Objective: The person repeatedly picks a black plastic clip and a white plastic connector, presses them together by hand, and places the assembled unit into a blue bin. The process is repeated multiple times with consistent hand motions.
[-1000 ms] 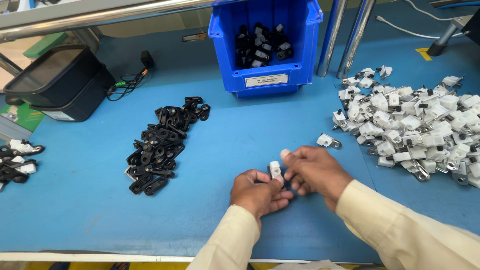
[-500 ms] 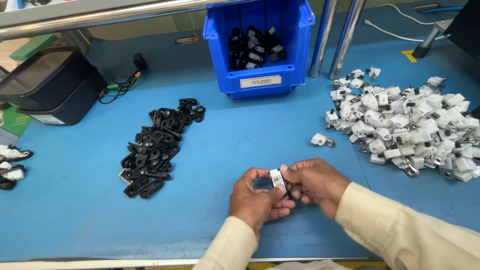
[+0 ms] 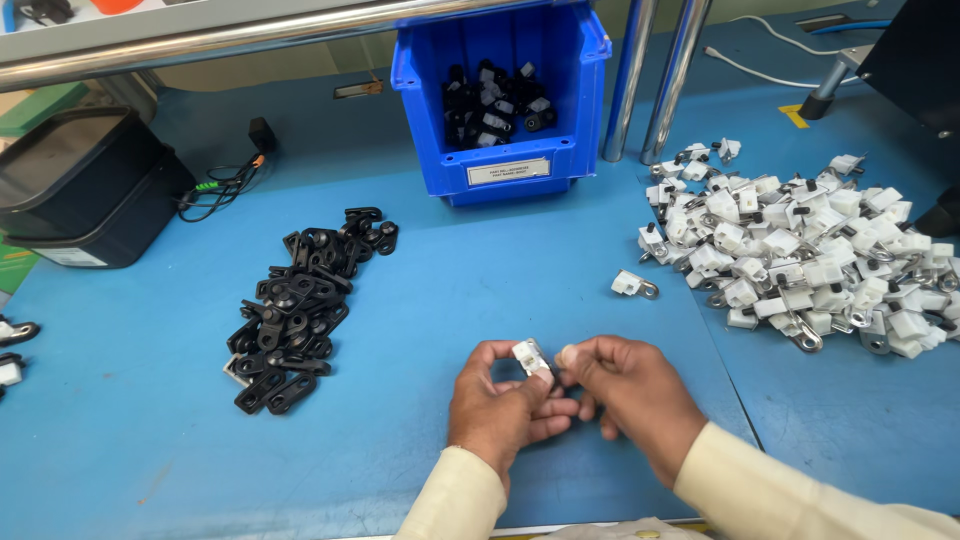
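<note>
My left hand [image 3: 500, 405] and my right hand [image 3: 625, 385] meet low in the middle of the blue table [image 3: 450, 270]. Between their fingertips they hold one small white plastic clip with a metal part [image 3: 530, 357]. A heap of black plastic pieces [image 3: 300, 305] lies to the left of my hands. A large heap of white clips with metal rings [image 3: 800, 250] lies to the right. One single white clip [image 3: 633, 286] lies apart, just above my right hand.
A blue bin [image 3: 500, 100] holding assembled black and white pieces stands at the back centre. Two metal posts [image 3: 655, 75] rise beside it. A black tray [image 3: 85, 190] and a cable [image 3: 225, 180] sit at the back left. More pieces [image 3: 12, 345] lie at the left edge.
Both hands stay together on the white clip, turning it slightly between the fingertips. The view has shifted a little; the heaps have not moved.
</note>
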